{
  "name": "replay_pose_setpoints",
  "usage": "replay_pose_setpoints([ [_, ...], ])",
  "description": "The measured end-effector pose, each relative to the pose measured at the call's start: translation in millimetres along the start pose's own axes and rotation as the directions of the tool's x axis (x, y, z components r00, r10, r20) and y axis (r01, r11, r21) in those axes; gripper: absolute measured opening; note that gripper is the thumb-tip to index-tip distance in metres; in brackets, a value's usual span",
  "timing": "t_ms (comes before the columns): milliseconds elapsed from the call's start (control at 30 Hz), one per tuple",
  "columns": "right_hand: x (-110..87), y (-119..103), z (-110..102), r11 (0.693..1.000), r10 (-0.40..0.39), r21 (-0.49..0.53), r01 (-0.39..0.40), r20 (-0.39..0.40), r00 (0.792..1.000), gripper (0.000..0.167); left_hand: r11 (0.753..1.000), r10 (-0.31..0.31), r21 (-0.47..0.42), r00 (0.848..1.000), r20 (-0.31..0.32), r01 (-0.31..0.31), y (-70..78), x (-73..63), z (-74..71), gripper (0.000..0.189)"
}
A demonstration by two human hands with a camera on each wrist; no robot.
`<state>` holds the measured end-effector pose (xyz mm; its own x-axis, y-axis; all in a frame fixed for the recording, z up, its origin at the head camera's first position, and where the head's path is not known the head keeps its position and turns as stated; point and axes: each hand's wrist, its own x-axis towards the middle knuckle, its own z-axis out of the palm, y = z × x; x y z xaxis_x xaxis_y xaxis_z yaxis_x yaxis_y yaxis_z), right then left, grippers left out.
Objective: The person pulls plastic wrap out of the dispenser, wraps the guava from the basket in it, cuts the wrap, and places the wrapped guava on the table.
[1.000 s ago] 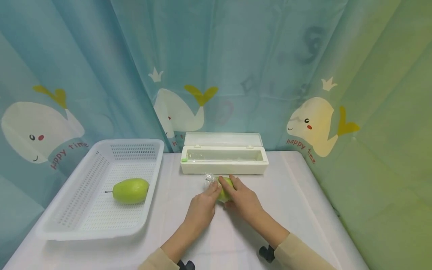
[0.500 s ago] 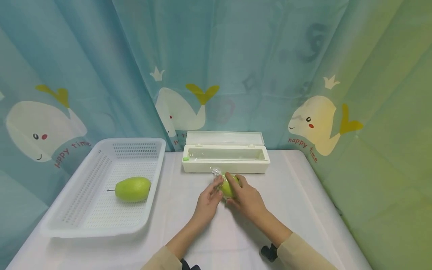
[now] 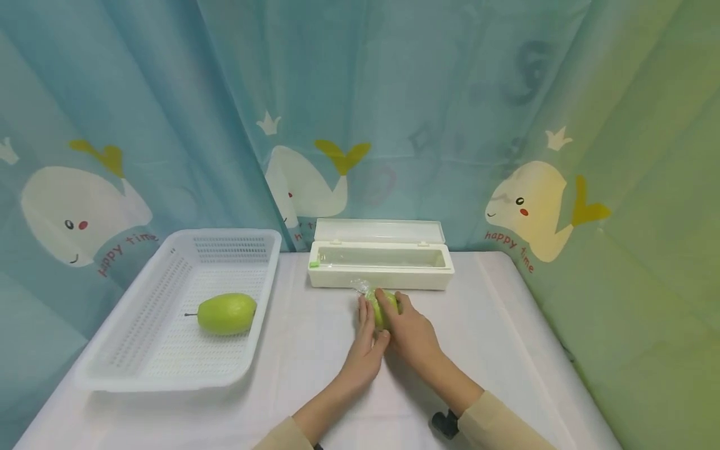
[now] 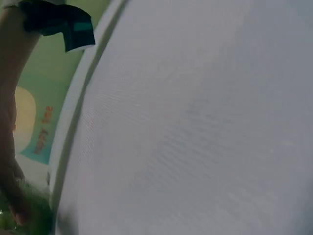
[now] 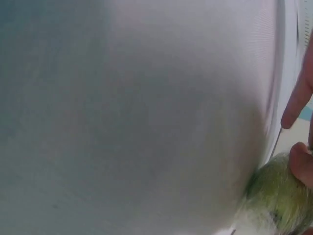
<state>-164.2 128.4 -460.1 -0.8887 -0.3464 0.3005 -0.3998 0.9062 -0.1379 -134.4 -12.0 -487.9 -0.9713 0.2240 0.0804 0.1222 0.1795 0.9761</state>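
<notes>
A green pear (image 3: 379, 314) lies on the white table just in front of a plastic-wrap dispenser (image 3: 382, 279), with clear plastic wrap (image 3: 360, 285) around it and a loose crumpled end sticking out at its upper left. My right hand (image 3: 415, 334) holds the pear from the right, its fingers curved over the top. Along the pear's left side lie the straight fingers of my left hand (image 3: 362, 361), the thumb stretched out at the near end. The right wrist view shows the film-covered pear (image 5: 279, 196) under a thumb; in the left wrist view only part of it shows at the lower left corner.
To the left stands a white perforated basket (image 3: 266, 312) holding another green pear (image 3: 227, 314), its stem pointing left. The dispenser's clear lid (image 3: 379, 231) is raised toward the curtain (image 3: 427, 125), which hangs along the table's back and right edges.
My left hand has shifted right and nearer, from pinching the wrap at the pear's left end to lying flat along its side. My right hand stays on the pear.
</notes>
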Motion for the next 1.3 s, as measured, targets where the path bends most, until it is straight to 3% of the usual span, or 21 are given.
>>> replay_pose_setpoints([
  [67,-0.7,1,-1,1.0,0.007,-0.007,-0.007,0.007,1.0,0.084,0.994,0.032,0.103,0.996,0.081,-0.041,0.7,0.5,3.3,0.072],
  [167,-1.8,4,-2,0.999,0.032,0.005,-0.033,0.023,0.999,0.085,0.972,0.066,0.214,0.987,0.147,-0.097,-0.6,3.3,4.0,0.072],
  [300,-3.3,12,1,0.997,0.06,0.039,-0.061,0.026,0.998,0.082,0.9,0.079,0.404,0.972,0.222,-0.165,-2.0,7.9,-0.8,0.067],
  [367,-3.6,14,3,0.997,0.061,0.049,-0.063,0.025,0.998,0.079,0.887,0.071,0.426,0.964,0.257,-0.179,-1.3,10.9,-4.5,0.065],
  [400,-3.6,15,3,0.996,0.063,0.056,-0.064,0.022,0.998,0.077,0.905,0.067,0.391,0.963,0.261,-0.169,-1.2,12.7,-6.6,0.065],
  [467,-3.3,16,4,0.995,0.069,0.069,-0.071,0.021,0.997,0.076,0.964,0.045,0.245,0.972,0.229,-0.102,-0.4,15.0,-12.3,0.063],
  [533,-3.0,16,3,0.993,0.078,0.082,-0.08,0.029,0.997,0.077,1.0,0.017,0.017,0.995,0.103,-0.019,0.5,17.5,-18.8,0.061],
  [567,-2.9,16,3,0.992,0.082,0.091,-0.085,0.034,0.996,0.078,0.995,0.01,-0.097,1.0,0.005,-0.01,0.6,19.3,-22.3,0.059],
  [600,-3.1,16,3,0.991,0.087,0.1,-0.091,0.04,0.995,0.079,0.981,-0.004,-0.196,0.995,-0.101,-0.016,0.5,21.5,-25.9,0.056],
  [667,-3.6,16,2,0.99,0.089,0.107,-0.094,0.049,0.995,0.08,0.954,-0.022,-0.294,0.96,-0.28,-0.064,0.9,28.4,-32.0,0.048],
  [733,-4.6,16,2,0.991,0.082,0.103,-0.087,0.047,0.996,0.08,0.949,-0.045,-0.307,0.931,-0.362,-0.073,2.0,38.4,-36.3,0.042],
  [767,-5.1,16,2,0.991,0.077,0.102,-0.081,0.042,0.996,0.08,0.957,-0.045,-0.282,0.93,-0.365,-0.064,2.8,44.6,-37.7,0.041],
  [800,-5.6,16,2,0.992,0.073,0.098,-0.076,0.036,0.997,0.08,0.963,-0.046,-0.267,0.939,-0.341,-0.05,4.3,50.9,-38.3,0.042],
  [900,-6.8,16,2,0.993,0.064,0.1,-0.065,0.014,0.998,0.08,0.979,-0.019,-0.203,0.979,-0.202,-0.023,9.9,68.8,-37.2,0.048],
  [967,-7.5,17,4,0.992,0.057,0.111,-0.056,0.002,0.998,0.08,0.984,0.0,-0.175,0.993,-0.12,-0.021,14.2,76.4,-35.4,0.05],
  [1033,-8.2,17,6,0.991,0.045,0.124,-0.043,-0.009,0.999,0.08,0.989,0.022,-0.147,0.996,-0.081,-0.034,20.1,77.9,-34.5,0.047],
  [1200,-11.2,18,9,0.986,0.034,0.166,-0.03,-0.027,0.999,0.079,0.991,-0.007,-0.134,0.996,-0.088,-0.005,33.0,66.5,-34.0,0.036],
  [1300,-14.2,21,8,0.982,0.058,0.182,-0.053,-0.02,0.998,0.078,0.978,-0.069,-0.201,0.995,-0.069,0.054,21.7,69.3,-28.5,0.038],
])
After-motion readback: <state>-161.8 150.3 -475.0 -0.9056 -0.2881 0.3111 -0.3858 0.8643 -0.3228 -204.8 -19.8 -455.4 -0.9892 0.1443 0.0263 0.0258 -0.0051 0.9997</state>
